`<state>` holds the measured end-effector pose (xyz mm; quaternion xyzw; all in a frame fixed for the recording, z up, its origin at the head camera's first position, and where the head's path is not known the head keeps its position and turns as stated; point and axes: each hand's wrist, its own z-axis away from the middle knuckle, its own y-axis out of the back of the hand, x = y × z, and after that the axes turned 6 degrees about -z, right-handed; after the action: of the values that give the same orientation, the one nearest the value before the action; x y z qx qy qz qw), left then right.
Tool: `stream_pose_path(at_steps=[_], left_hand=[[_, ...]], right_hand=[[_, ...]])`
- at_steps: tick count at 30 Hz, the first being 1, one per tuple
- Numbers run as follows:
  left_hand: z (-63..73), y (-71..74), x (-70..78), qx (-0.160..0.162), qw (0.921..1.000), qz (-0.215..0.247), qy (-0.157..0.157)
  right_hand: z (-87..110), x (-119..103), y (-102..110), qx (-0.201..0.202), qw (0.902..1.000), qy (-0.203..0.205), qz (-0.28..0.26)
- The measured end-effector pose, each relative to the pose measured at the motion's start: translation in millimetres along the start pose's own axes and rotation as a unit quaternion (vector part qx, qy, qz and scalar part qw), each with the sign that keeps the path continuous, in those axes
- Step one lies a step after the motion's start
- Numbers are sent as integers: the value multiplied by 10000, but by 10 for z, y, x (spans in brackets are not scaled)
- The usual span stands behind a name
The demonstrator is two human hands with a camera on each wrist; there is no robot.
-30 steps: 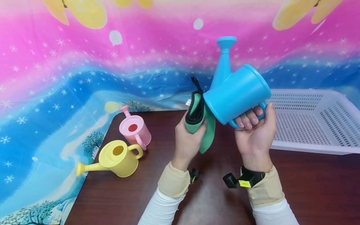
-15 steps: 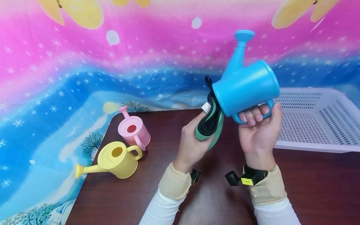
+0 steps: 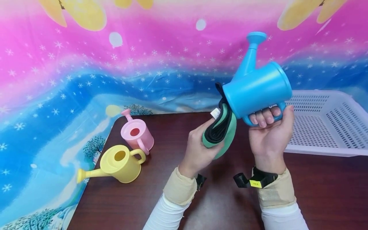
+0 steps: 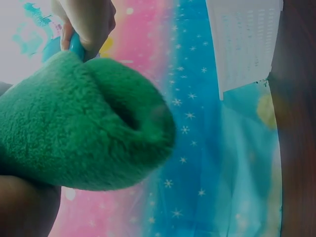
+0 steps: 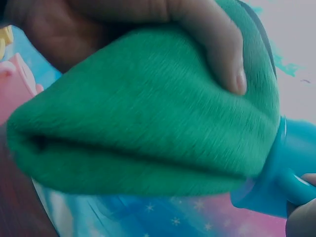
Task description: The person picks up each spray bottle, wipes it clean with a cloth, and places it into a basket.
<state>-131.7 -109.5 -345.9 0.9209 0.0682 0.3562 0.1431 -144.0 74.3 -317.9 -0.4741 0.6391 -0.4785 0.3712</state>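
In the head view my right hand [image 3: 270,137] grips the handle of a blue watering can [image 3: 258,91] held up above the table. The can is tilted, its spout pointing up and its base facing lower left. My left hand [image 3: 198,148] holds a folded green cloth [image 3: 231,134] with black edging and a white tag, right at the can's base. The right wrist view shows the plush cloth [image 5: 148,108] up close, my left thumb lying over it and its far end overlapping the can. In the left wrist view the cloth [image 4: 74,123] hides most of the can.
A pink watering can [image 3: 138,132] and a yellow watering can [image 3: 122,164] stand at the left of the dark wooden table [image 3: 169,137]. At the right back is a white perforated basket [image 3: 325,150]. Behind everything hangs a patterned fabric backdrop [image 3: 161,48].
Both hands have shifted to the right, carrying the blue watering can and the cloth along. The cloth has turned and its hanging flap now sits closer behind the fold.
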Motion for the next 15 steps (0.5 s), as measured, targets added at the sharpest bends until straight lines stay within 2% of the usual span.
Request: stream_pose_path(at_steps=[3, 7, 12, 15], left_hand=[[3, 10, 2, 383, 9991, 192, -40], [-5, 29, 4, 909, 9950, 397, 82], [-10, 47, 9, 1444, 9875, 436, 460], [-24, 65, 12, 1671, 9823, 425, 726]], right_hand=[[3, 22, -3, -75, 9999, -68, 103], [4, 55, -4, -193, 9991, -307, 240], [43, 77, 17, -288, 9968, -630, 389], [61, 88, 19, -477, 9940, -720, 668]])
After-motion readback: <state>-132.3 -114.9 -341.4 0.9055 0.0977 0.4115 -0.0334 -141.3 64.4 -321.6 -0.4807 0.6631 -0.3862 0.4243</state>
